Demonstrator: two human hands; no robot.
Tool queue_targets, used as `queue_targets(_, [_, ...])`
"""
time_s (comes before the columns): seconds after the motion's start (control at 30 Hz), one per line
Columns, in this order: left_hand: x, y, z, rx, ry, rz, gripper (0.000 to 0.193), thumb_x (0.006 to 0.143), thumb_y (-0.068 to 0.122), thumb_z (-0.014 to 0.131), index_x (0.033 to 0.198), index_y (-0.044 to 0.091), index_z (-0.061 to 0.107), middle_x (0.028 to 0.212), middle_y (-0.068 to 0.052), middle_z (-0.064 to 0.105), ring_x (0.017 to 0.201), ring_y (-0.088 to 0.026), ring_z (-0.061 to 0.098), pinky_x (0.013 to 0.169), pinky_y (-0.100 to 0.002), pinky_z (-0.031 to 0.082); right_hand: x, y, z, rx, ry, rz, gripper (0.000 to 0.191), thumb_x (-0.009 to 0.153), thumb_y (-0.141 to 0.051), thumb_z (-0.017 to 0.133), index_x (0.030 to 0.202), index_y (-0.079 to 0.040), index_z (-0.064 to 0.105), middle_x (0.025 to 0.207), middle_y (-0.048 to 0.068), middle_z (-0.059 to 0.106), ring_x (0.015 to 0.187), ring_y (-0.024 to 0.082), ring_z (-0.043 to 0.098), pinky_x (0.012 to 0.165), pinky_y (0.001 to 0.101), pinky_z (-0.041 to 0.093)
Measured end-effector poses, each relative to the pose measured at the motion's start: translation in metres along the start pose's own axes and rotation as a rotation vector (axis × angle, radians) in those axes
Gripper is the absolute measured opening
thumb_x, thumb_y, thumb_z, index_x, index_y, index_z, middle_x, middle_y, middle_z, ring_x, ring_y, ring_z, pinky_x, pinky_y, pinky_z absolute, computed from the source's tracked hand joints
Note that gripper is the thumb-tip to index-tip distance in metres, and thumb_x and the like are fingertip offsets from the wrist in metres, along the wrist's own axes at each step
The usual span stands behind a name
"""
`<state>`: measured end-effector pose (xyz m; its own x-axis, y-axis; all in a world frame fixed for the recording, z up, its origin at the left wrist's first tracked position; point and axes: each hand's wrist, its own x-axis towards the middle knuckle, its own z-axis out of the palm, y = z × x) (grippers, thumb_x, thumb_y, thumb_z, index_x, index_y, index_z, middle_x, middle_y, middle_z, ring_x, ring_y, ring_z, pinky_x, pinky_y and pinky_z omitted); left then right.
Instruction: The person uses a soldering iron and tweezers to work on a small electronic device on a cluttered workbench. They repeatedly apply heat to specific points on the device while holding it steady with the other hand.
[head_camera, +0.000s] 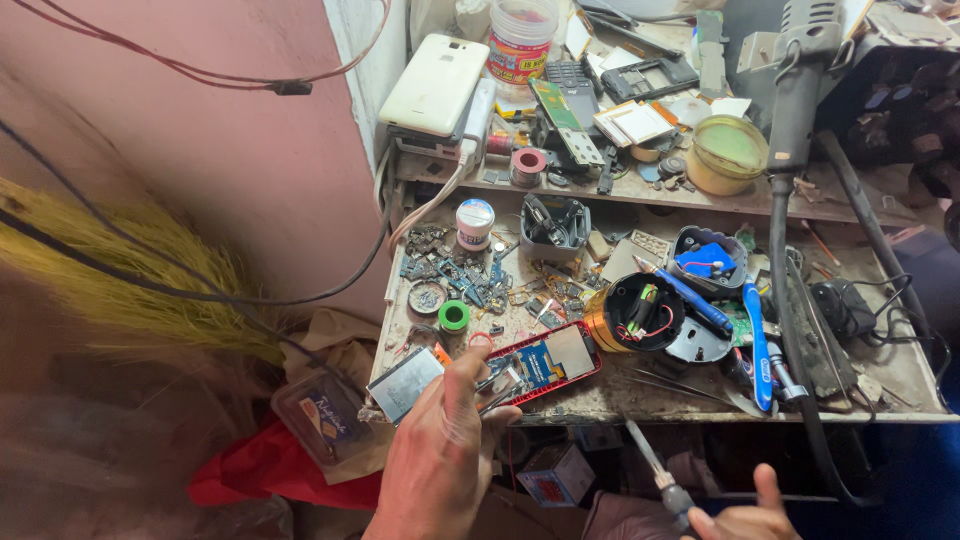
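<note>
My left hand (440, 455) is raised at the bench's front edge, its fingers closed on a small flat silver module (405, 383). Just right of its fingertips an opened phone with a red frame (545, 362) lies on the bench, circuit board showing. My right hand (745, 515) is low at the bottom right, below the bench edge, gripping a screwdriver (652, 465) whose shaft points up and left towards the bench front.
The cluttered wooden bench (600, 400) holds loose circuit boards (455, 272), a green tape roll (454, 316), a gold-and-black open cylinder (635, 315), blue tools (757, 345) and tweezers (680, 385). A hot-air gun (800, 80) hangs at right. A shelf behind carries a white phone (435, 85).
</note>
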<state>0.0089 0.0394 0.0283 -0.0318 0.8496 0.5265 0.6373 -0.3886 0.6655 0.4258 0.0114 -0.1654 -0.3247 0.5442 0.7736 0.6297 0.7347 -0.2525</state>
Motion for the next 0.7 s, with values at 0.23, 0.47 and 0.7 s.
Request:
queue_targets(0.23, [0.011, 0.010, -0.011, 0.025, -0.045, -0.014, 0.062, 0.081, 0.014, 0.082, 0.131, 0.002, 0.047, 0.103, -0.021, 0.068, 0.093, -0.039, 0.069, 0.074, -0.045, 0.054, -0.002, 0.009, -0.026, 0.038, 0.090, 0.104, 0.034, 0.088, -0.021, 0.072, 0.121, -0.014, 0.067, 0.079, -0.011, 0.068, 0.078, 0.001, 0.062, 0.128, 0.0534, 0.038])
queue_targets(0.47, [0.026, 0.021, -0.033, 0.026, -0.244, -0.013, 0.034, 0.098, 0.023, 0.066, 0.124, 0.004, 0.054, 0.112, -0.018, 0.067, 0.101, -0.037, 0.063, 0.088, -0.045, 0.049, 0.079, -0.032, -0.007, 0.459, 0.199, 0.134, 0.031, 0.093, -0.016, 0.074, 0.123, -0.014, 0.068, 0.089, -0.004, 0.069, 0.078, 0.007, 0.068, 0.125, 0.0526, 0.042])
queue_targets(0.7, [0.030, 0.015, -0.027, 0.144, -0.213, 0.296, 0.040, 0.094, 0.022, 0.068, 0.122, -0.004, 0.056, 0.128, -0.023, 0.062, 0.123, -0.040, 0.056, 0.103, -0.047, 0.044, 0.194, -0.111, 0.009, 0.425, -0.007, 0.078, 0.051, 0.081, -0.010, 0.081, 0.128, -0.008, 0.063, 0.121, 0.016, 0.072, 0.113, 0.028, 0.074, 0.101, 0.0462, 0.058])
